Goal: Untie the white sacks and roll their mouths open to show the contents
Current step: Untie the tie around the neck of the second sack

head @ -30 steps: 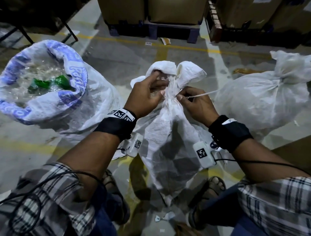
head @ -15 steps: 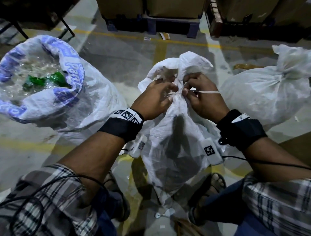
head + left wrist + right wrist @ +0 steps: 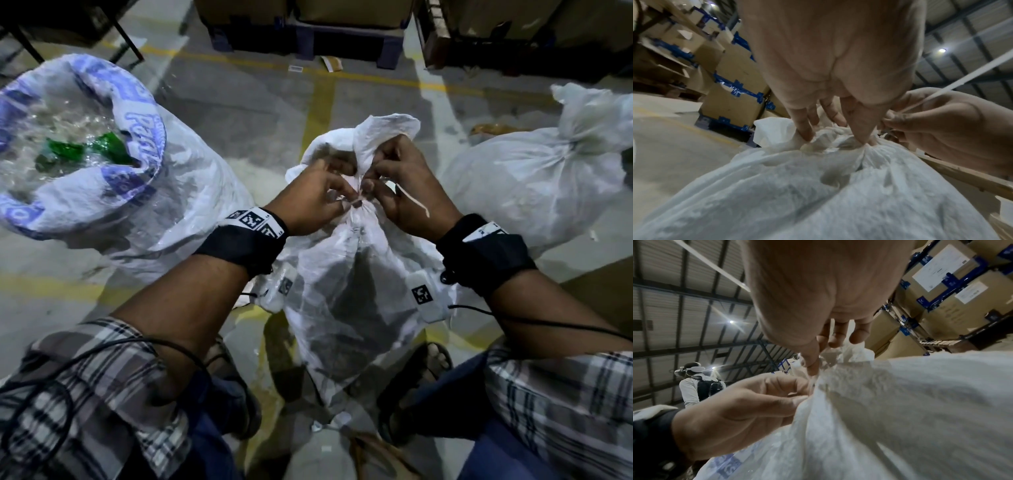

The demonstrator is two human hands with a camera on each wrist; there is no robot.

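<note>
A tied white sack (image 3: 356, 291) stands on the floor between my feet, its neck bunched by a pale string (image 3: 414, 202). My left hand (image 3: 318, 198) pinches the gathered neck at the knot (image 3: 358, 202). My right hand (image 3: 394, 185) pinches the string at the knot, and a loose end trails over its back. The left wrist view has my left fingers (image 3: 807, 131) pressed into the bunched cloth (image 3: 830, 146), with the string (image 3: 941, 92) running up to the right. In the right wrist view my right hand (image 3: 813, 368) meets the sack's neck (image 3: 824, 386).
On the left stands a sack (image 3: 102, 171) with its mouth rolled open, showing clear and green plastic. A third tied sack (image 3: 534, 178) lies at the right. Cardboard boxes on pallets (image 3: 308, 27) line the far side. Another person (image 3: 694, 386) stands in the distance.
Both hands have closed in on the knot. The string that stretched out to the right now hangs slack over my right hand. The sack's top flap has shifted slightly.
</note>
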